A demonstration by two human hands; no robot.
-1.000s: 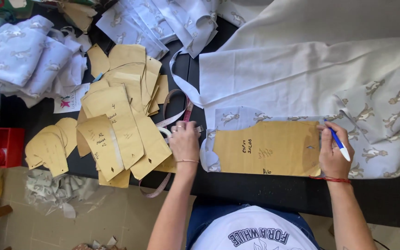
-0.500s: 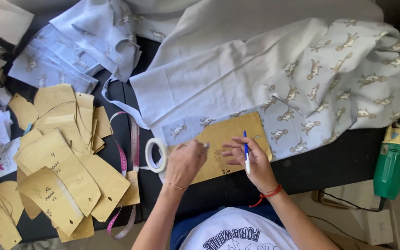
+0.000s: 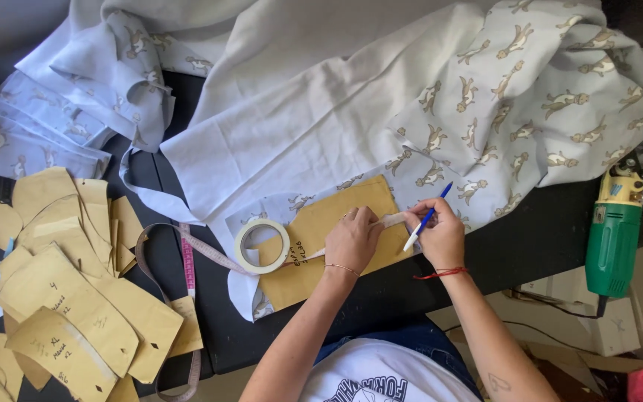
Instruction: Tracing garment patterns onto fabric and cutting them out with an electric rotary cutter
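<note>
Left hand (image 3: 353, 240) and right hand (image 3: 440, 237), centre frame, pinch a pale masking-tape strip (image 3: 393, 219) between fingertips; right also grips a blue pen (image 3: 426, 217). Below: tan paper pattern (image 3: 314, 223), tape roll (image 3: 261, 246) left. Risk: strip could self-stick or wrinkle.

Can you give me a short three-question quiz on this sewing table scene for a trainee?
1. True or false: the right hand holds a blue pen.
2. What stretches between the left hand and the right hand? A) a strip of tape B) a zip C) scissors
3. Which round thing lies on the brown paper pattern, left of the hands?

Key: 1 true; 2 A; 3 the roll of tape.
</note>
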